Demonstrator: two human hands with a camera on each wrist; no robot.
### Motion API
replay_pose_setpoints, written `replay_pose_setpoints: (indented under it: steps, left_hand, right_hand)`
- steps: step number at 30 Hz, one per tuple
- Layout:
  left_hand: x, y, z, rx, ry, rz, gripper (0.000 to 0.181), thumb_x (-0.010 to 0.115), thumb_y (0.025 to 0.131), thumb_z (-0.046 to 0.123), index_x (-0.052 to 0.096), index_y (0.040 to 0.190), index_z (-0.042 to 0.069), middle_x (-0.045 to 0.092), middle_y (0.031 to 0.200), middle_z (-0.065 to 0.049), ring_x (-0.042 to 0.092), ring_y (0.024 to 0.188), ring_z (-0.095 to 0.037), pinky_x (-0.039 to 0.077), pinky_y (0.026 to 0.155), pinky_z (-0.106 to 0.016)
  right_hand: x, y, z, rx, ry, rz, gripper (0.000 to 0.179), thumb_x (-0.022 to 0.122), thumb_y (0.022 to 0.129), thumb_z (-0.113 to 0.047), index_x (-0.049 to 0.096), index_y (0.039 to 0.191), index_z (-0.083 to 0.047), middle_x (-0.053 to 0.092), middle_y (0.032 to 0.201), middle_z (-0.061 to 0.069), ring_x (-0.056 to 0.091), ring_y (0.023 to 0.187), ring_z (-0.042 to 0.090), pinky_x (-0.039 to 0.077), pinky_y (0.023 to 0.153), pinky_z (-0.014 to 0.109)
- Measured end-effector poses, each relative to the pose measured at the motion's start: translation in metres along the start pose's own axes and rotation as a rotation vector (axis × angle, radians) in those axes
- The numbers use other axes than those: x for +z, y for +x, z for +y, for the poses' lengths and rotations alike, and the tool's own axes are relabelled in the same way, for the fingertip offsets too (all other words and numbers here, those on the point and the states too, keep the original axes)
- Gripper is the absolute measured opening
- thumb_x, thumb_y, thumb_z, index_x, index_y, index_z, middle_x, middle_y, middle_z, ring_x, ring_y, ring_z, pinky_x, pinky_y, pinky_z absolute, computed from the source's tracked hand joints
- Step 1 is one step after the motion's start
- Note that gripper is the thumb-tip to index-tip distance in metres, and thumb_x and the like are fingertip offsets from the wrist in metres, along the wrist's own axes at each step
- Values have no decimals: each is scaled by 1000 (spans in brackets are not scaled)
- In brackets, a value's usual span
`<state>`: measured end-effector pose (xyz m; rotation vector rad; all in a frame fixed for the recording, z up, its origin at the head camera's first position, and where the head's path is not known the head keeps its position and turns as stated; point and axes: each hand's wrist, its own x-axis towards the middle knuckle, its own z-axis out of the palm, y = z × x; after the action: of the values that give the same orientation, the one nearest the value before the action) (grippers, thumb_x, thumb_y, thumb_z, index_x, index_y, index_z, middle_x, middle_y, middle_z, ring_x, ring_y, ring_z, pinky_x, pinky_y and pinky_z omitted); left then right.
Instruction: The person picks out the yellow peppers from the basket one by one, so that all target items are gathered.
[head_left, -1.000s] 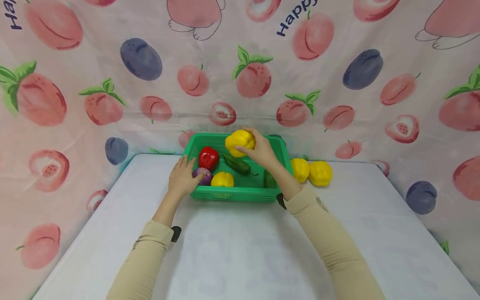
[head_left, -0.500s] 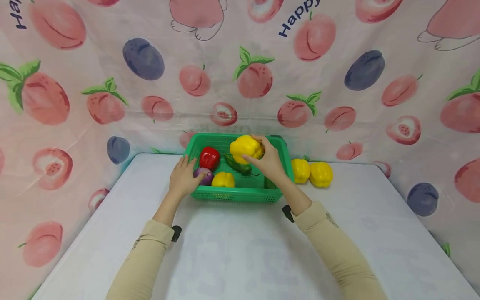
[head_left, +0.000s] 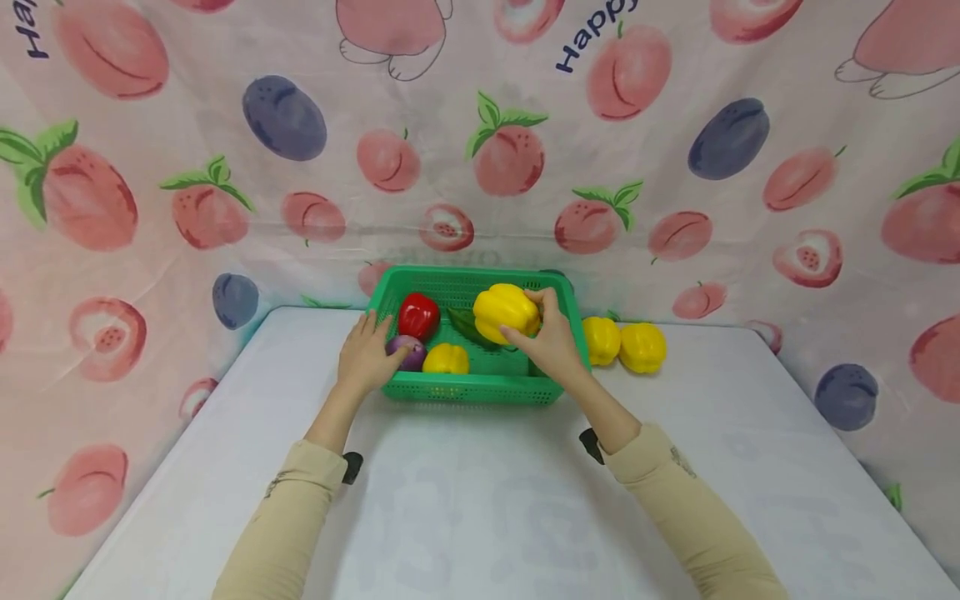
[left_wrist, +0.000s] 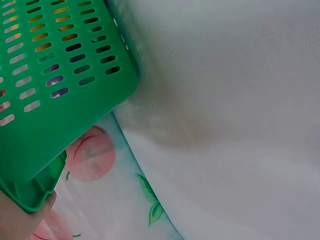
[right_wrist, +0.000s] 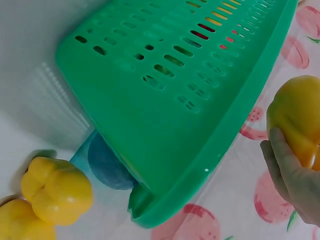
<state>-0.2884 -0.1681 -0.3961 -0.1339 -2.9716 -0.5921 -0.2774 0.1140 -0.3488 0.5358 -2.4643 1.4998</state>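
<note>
My right hand (head_left: 553, 340) holds a yellow bell pepper (head_left: 506, 313) above the right half of a green plastic basket (head_left: 472, 388), thumb on its near side and fingers behind. In the right wrist view the same bell pepper (right_wrist: 300, 120) shows beyond the basket wall. My left hand (head_left: 365, 354) grips the basket's left rim, thumb on the inner side over a round purple vegetable (head_left: 408, 353). Also in the basket lie a red bell pepper (head_left: 418, 316), another yellow bell pepper (head_left: 446, 359) and a long green pepper (head_left: 463, 324), partly hidden by the held one.
Two yellow bell peppers, a nearer-to-basket one (head_left: 602, 341) and an outer one (head_left: 642, 347), sit on the white table (head_left: 465, 500) right of the basket. A fruit-print cloth (head_left: 480, 167) hangs close behind the basket and along both sides.
My right hand has moved right and toward me with the yellow bell pepper, lower over the basket. The left hand and basket have stayed in place.
</note>
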Motion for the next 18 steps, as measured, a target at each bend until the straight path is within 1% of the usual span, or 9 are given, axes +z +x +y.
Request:
replay_pose_setpoints:
  steps: [2,6,10,15,18]
  left_hand:
    - [0,0,0,-2,-6,2,68,49,92,40,32,145,0,17,153,-29,13,143,-43,16,116,-56]
    - [1,1,0,6,-5,5,68,49,92,39,31,145,0,17,153,-29,13,143,-43,16,116,-55]
    - [3,2,0,11,-6,2,69,49,92,40,31,145,0,17,153,-29,13,143,-43,16,117,-55]
    - [2,0,0,0,-6,-3,69,49,93,40,30,146,0,17,153,-28,12,143,-43,16,117,-54]
    - [1,0,0,0,-11,-1,68,49,93,39,30,146,0,17,153,-28,12,143,-43,15,117,-54]
  right_hand:
    - [-1,-2,0,11,29,3,58,68,85,-13,32,128,2,47,134,23,54,108,33,51,89,44]
    - [-4,-8,2,26,64,10,56,69,85,-11,32,125,3,45,135,22,51,114,33,49,94,46]
    - [-12,-15,5,60,104,-4,58,67,85,-8,30,128,3,41,136,23,47,119,35,45,100,48]
    - [-21,-23,6,120,94,-20,61,66,86,-8,27,132,3,38,139,22,43,125,34,40,105,49]
    - [-26,-27,6,130,73,-19,62,66,86,-8,26,133,3,39,139,22,43,124,34,41,105,48]
